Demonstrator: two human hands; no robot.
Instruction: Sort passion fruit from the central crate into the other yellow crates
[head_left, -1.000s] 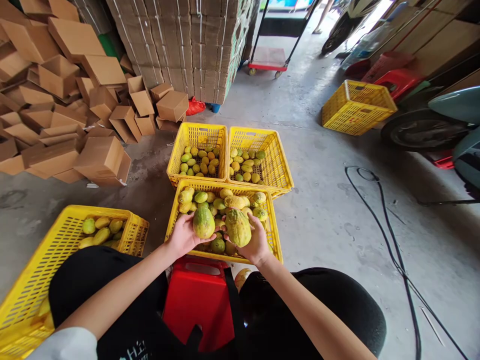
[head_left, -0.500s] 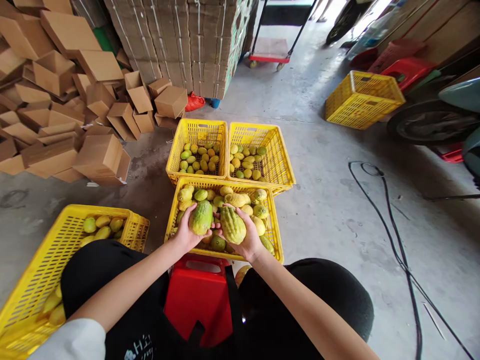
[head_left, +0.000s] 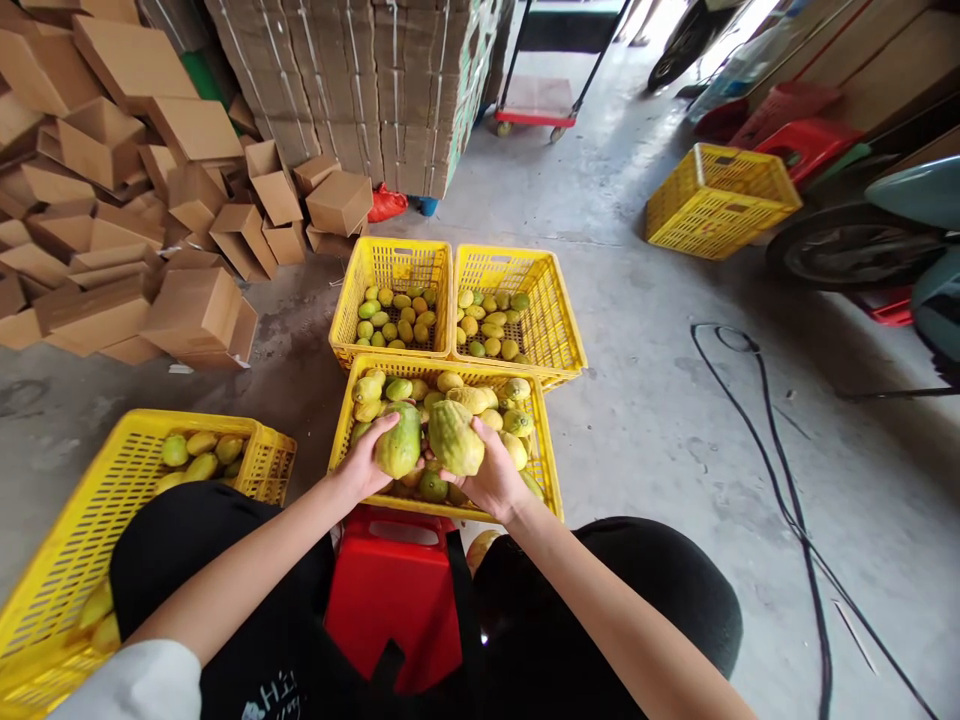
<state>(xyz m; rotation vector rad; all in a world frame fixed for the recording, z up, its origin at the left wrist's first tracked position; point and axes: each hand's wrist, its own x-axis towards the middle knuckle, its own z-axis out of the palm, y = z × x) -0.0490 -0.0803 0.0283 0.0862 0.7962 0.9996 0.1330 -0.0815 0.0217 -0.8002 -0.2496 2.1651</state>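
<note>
My left hand [head_left: 367, 465] is closed around a smooth green papaya [head_left: 398, 440] with some yellow on it. In my right hand [head_left: 491, 470] lies a paler, ribbed yellow-green papaya [head_left: 455, 438], fingers curled beneath it. Both fruits are held side by side, a narrow gap apart, above the near yellow crate [head_left: 556, 480]. That crate is filled with yellow and green papayas [head_left: 517, 420]. Just behind it stand two more yellow crates, the left one [head_left: 341, 325] and the right one [head_left: 559, 310], each with smaller-looking fruit on its bottom.
A red stool [head_left: 397, 600] is between my knees. Another yellow crate [head_left: 67, 530] with fruit stands at my left. Cardboard boxes [head_left: 195, 310] pile up at the far left. A black cable [head_left: 787, 510] lies on the floor at right, near a motorbike wheel [head_left: 825, 255].
The papayas have turned slightly in my hands, and the ribbed one has shifted a little left and up. Both hands still hold them over the crate.
</note>
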